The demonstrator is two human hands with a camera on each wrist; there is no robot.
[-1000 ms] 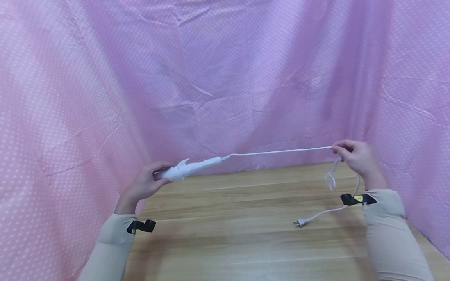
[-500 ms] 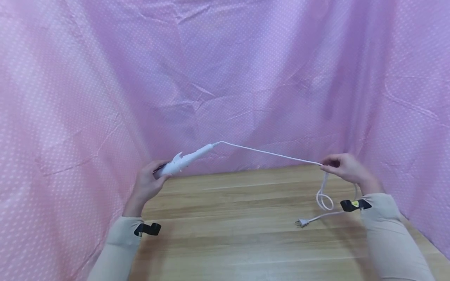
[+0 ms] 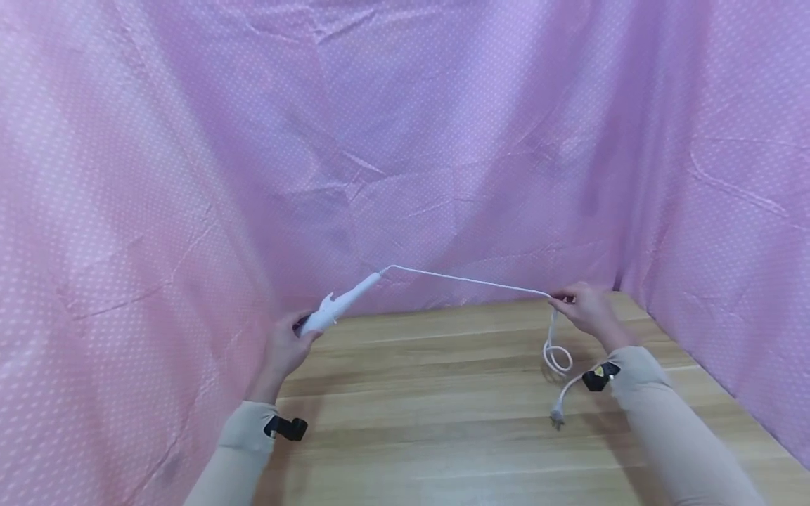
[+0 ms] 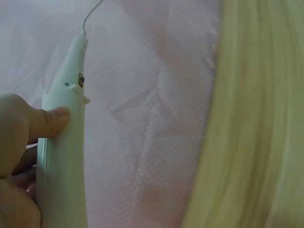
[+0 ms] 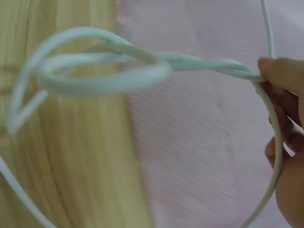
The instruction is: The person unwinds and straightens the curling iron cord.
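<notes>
A white corded hair iron slants up to the right above the back of the table. My left hand grips its wide end, the thumb lying along the casing in the left wrist view. A small switch shows farther up the body. From the narrow end, the white cord runs slightly slack to my right hand. Thumb and fingers there pinch the cord where a twisted, looped part begins. Below that hand hang a loop and the two-pin plug.
Under both hands lies a wood-grain table. Pink dotted cloth hangs at the back and both sides, close to the left forearm. Black wrist cameras sit on the beige sleeves.
Both hands have come closer together, the right one moving left and lower. The cord has gone from taut to slightly slack, the iron tilts more steeply, and the plug now points down.
</notes>
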